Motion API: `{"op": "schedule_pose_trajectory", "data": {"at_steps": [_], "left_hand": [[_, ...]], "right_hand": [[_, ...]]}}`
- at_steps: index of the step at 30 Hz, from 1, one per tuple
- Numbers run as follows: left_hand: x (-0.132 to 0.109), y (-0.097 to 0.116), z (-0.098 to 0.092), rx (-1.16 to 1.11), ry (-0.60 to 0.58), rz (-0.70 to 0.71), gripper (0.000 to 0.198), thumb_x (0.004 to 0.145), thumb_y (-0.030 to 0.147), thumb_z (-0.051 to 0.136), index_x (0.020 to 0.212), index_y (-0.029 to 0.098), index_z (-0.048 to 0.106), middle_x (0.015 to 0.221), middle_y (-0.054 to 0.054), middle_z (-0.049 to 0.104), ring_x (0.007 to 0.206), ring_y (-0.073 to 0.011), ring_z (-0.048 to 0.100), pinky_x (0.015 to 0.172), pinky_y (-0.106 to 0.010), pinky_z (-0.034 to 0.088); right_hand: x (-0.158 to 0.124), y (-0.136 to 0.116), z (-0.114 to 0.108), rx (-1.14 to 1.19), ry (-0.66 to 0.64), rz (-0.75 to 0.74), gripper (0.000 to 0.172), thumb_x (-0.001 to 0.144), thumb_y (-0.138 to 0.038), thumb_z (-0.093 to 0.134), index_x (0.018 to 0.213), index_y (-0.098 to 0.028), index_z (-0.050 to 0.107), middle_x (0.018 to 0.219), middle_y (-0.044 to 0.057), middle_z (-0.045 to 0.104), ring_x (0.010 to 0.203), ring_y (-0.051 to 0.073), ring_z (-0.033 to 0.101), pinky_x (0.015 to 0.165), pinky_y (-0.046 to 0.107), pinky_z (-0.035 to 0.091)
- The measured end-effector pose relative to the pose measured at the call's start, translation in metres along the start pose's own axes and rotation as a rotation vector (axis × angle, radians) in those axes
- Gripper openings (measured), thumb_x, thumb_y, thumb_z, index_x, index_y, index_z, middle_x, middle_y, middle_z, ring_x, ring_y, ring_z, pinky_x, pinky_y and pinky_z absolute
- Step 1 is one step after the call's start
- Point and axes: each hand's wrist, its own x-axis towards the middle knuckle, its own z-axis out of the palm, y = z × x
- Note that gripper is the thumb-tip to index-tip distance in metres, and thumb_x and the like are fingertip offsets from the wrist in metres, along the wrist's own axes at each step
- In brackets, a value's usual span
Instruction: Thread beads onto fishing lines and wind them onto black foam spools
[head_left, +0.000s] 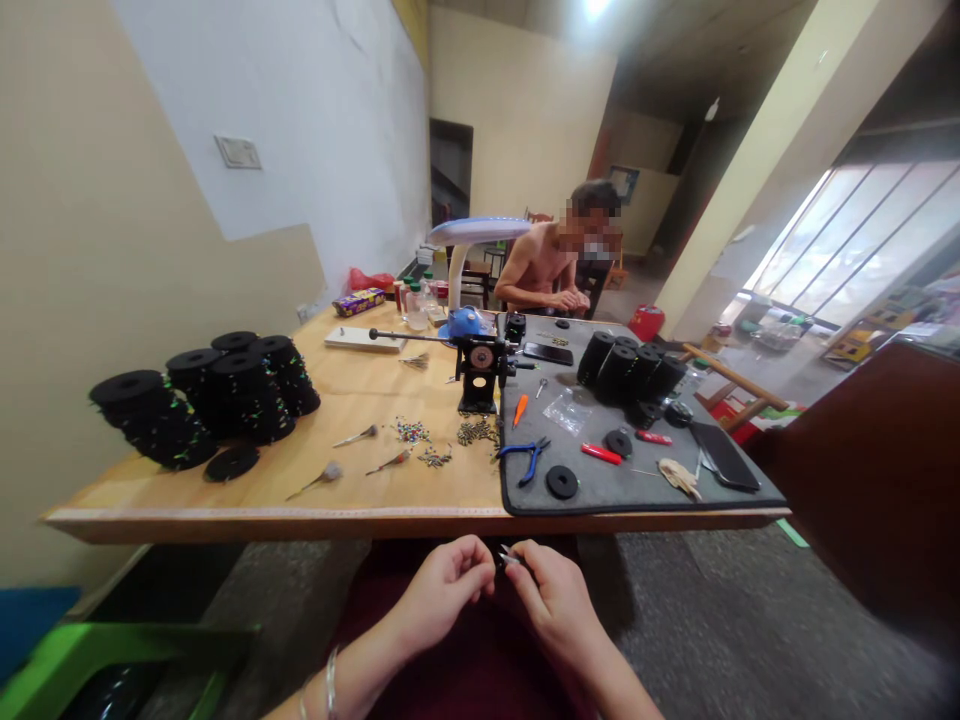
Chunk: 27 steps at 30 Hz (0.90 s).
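Note:
In front of the table edge, over my lap, my left hand and my right hand face each other a short way apart. Between the thumb and fingers of my right hand is a small metal tool with pointed silver tips; the rest of it is hidden in the hand. The thumb and fingertips of my left hand are pinched together close to those tips. Whatever they may hold is too small to see. Bracelets circle my left wrist.
On the wooden table are stacks of black foam spools, small beads and a black hand-cranked device. A grey mat bears blue pliers, a foam ring and more spools. Another person sits opposite.

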Motion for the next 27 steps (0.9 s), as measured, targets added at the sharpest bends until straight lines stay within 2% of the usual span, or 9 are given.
{"op": "schedule_pose_trajectory", "data": {"at_steps": [9, 12, 14, 16, 19, 23, 27], "left_hand": [[0.000, -0.001, 0.001, -0.013, -0.026, 0.007, 0.024, 0.078, 0.036, 0.062, 0.066, 0.016, 0.054, 0.061, 0.001, 0.056, 0.056, -0.0114, 0.045, 0.056, -0.023, 0.035], [0.000, 0.000, 0.000, 0.000, -0.018, 0.000, 0.023, 0.078, 0.035, 0.062, 0.067, 0.016, 0.054, 0.060, 0.001, 0.056, 0.055, -0.0112, 0.045, 0.055, -0.023, 0.035], [0.000, 0.002, 0.000, -0.002, -0.006, -0.009, 0.023, 0.077, 0.036, 0.062, 0.068, 0.016, 0.055, 0.059, 0.001, 0.056, 0.053, -0.0109, 0.044, 0.055, -0.023, 0.034], [-0.001, 0.003, 0.000, -0.016, -0.001, -0.016, 0.023, 0.076, 0.036, 0.064, 0.068, 0.016, 0.056, 0.059, 0.001, 0.058, 0.053, -0.0106, 0.044, 0.054, -0.023, 0.033], [-0.003, 0.005, 0.000, -0.042, 0.006, -0.034, 0.025, 0.075, 0.038, 0.065, 0.067, 0.016, 0.057, 0.060, 0.000, 0.060, 0.053, -0.0105, 0.047, 0.055, -0.023, 0.034], [-0.005, 0.007, 0.000, -0.092, 0.004, -0.081, 0.030, 0.073, 0.043, 0.067, 0.069, 0.015, 0.056, 0.063, -0.001, 0.062, 0.055, -0.0112, 0.050, 0.054, -0.023, 0.034], [-0.008, 0.013, 0.002, -0.119, -0.002, -0.097, 0.030, 0.072, 0.043, 0.068, 0.069, 0.016, 0.056, 0.063, -0.002, 0.063, 0.057, -0.0124, 0.053, 0.054, -0.022, 0.034]], "right_hand": [[0.002, -0.006, 0.000, 0.003, 0.002, -0.019, 0.027, 0.094, -0.030, 0.043, 0.075, -0.021, 0.060, 0.068, 0.000, 0.064, 0.063, 0.013, 0.057, 0.059, 0.021, 0.035], [0.001, 0.000, -0.002, -0.014, 0.031, -0.010, 0.028, 0.094, -0.032, 0.042, 0.077, -0.021, 0.061, 0.068, 0.000, 0.065, 0.064, 0.014, 0.058, 0.059, 0.021, 0.037], [0.003, 0.014, -0.009, -0.048, 0.097, 0.013, 0.026, 0.094, -0.034, 0.041, 0.087, -0.021, 0.062, 0.076, 0.002, 0.067, 0.070, 0.015, 0.061, 0.063, 0.022, 0.039], [0.009, 0.037, -0.021, -0.141, 0.218, 0.070, 0.028, 0.094, -0.037, 0.039, 0.099, -0.020, 0.062, 0.087, 0.006, 0.070, 0.079, 0.018, 0.063, 0.070, 0.024, 0.041], [0.022, 0.078, -0.044, -0.413, 0.350, 0.198, 0.033, 0.094, -0.038, 0.038, 0.099, -0.018, 0.063, 0.091, 0.009, 0.070, 0.084, 0.022, 0.062, 0.071, 0.027, 0.041], [0.038, 0.114, -0.071, -0.718, 0.254, 0.169, 0.026, 0.093, -0.032, 0.045, 0.100, -0.017, 0.065, 0.089, 0.009, 0.068, 0.086, 0.023, 0.058, 0.074, 0.029, 0.038], [0.045, 0.119, -0.083, -0.798, 0.193, 0.160, 0.024, 0.088, -0.030, 0.053, 0.107, -0.020, 0.064, 0.101, 0.010, 0.067, 0.094, 0.026, 0.055, 0.074, 0.032, 0.038]]}}
